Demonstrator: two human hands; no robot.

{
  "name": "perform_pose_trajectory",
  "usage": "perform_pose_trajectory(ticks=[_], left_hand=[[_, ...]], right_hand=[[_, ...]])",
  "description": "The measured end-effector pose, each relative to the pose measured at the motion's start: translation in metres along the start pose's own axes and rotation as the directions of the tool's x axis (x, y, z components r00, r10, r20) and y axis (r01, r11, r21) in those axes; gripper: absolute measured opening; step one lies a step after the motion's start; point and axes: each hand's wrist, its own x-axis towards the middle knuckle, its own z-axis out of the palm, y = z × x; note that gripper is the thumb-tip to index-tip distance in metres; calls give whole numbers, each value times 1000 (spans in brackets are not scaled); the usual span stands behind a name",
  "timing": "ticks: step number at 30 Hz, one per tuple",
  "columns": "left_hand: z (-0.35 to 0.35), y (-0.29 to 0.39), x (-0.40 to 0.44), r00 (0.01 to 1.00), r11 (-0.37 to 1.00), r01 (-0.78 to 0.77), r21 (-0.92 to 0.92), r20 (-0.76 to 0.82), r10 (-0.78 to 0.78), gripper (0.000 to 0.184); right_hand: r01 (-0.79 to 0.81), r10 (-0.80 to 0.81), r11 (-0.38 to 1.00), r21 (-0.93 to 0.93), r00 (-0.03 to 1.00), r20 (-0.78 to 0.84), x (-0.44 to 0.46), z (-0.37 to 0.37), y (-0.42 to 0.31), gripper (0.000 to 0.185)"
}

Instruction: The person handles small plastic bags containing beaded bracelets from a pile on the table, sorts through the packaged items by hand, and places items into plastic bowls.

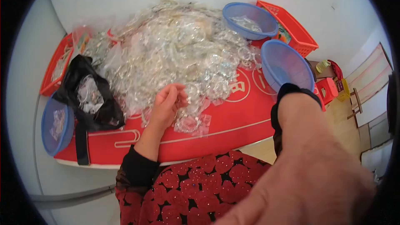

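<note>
A large heap of clear plastic packets point(171, 46), some with shiny ring-shaped pieces inside, covers much of the red tabletop point(216, 121). At the heap's front edge is my left hand point(168, 102), its fingers loosely curled and no held thing visible in them. Just right of that hand lies a packet with a ring-shaped piece point(188, 123). My right hand point(304, 183) is raised very close to the camera and looms large at lower right. Its fingers are mostly out of frame, so whatever it may hold is hidden.
Blue basins point(287, 64) stand at the right, one holding packets point(246, 23), beside a red basket point(291, 25). At left are a black bag point(89, 116) with packets, another blue basin point(46, 131) and a red basket point(48, 73). A red stool point(328, 89) stands beyond.
</note>
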Motion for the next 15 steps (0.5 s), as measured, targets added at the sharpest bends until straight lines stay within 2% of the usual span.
perform_pose_trajectory(ticks=[7,11,15], left_hand=[[-4,6,-2,998,1000,-20,9,-52,20,28],[-4,6,-5,1000,999,-18,46,-10,18,30],[-6,6,-5,999,999,-46,-1,28,46,29]], right_hand=[[30,-33,990,139,999,20,5,1,-19,16],[86,-90,974,211,996,6,4,-3,-32,16],[105,-112,957,270,994,11,6,-2,-34,16]])
